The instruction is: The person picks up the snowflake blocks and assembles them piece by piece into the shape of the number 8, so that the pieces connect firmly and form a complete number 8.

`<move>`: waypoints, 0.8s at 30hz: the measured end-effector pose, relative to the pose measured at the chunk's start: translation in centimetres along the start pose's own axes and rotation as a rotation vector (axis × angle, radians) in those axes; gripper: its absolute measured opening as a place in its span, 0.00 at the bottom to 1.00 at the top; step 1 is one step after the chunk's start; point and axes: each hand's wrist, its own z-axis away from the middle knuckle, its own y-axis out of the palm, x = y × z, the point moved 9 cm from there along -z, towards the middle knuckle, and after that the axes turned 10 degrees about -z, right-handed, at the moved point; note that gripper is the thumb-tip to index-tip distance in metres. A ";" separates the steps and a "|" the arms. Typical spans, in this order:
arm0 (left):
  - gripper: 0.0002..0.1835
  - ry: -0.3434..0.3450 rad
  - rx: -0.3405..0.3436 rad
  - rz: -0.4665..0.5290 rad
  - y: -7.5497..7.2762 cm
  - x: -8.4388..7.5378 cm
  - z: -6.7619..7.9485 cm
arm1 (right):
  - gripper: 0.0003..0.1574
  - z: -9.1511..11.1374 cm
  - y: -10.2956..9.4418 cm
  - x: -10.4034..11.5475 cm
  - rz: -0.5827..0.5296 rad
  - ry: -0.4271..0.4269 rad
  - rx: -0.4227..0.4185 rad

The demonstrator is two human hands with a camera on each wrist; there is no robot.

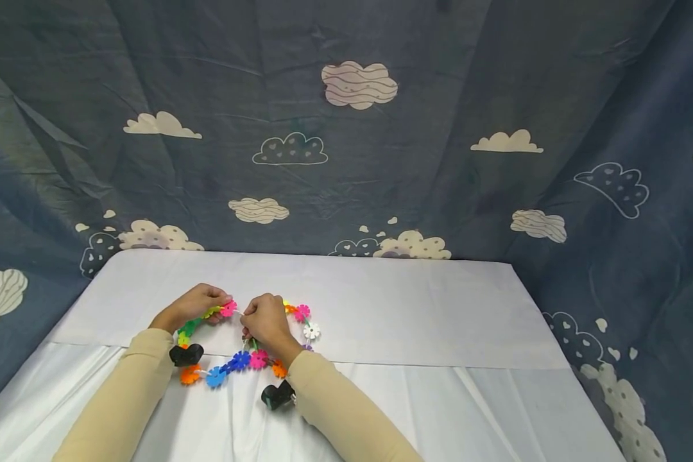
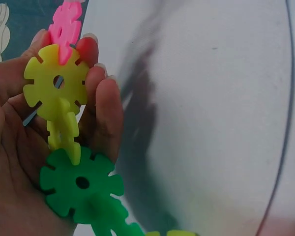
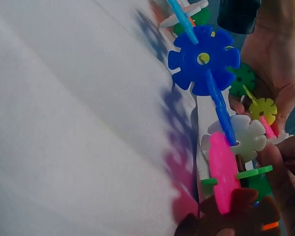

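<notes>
Notched, flower-shaped plastic discs are slotted together into a long colourful chain, curving beneath both hands in the head view. My left hand (image 1: 199,300) pinches the chain near a pink disc (image 1: 228,308). Yellow discs (image 2: 42,81) and a green disc (image 2: 64,196) trail down over the left palm. Facing it, my right hand (image 1: 268,321) pinches a small white disc (image 1: 239,312), which meets the pink one; whether they interlock is hard to see. Near the right fingers, the right wrist view shows a blue disc (image 3: 187,73), a pale disc (image 3: 250,135) and a brown disc (image 3: 250,209) linked in the chain.
White cloth (image 1: 416,314) covers the table, with creases along its front part. Behind and beside it hangs a dark curtain (image 1: 427,83) with cloud prints. Black wrist-worn devices (image 1: 186,355) sit by both sleeves, close to the chain.
</notes>
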 end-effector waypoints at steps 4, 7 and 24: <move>0.16 -0.005 -0.002 0.022 0.0 -0.1 -0.1 | 0.14 -0.1 -0.1 0.1 0.035 -0.014 -0.025; 0.16 -0.009 -0.010 0.033 -0.1 -0.2 -0.2 | 0.13 -0.2 -0.1 0.3 0.038 -0.054 -0.037; 0.13 -0.059 -0.107 0.096 -0.2 0.2 0.2 | 0.16 0.4 0.4 1.1 0.059 -0.231 -0.150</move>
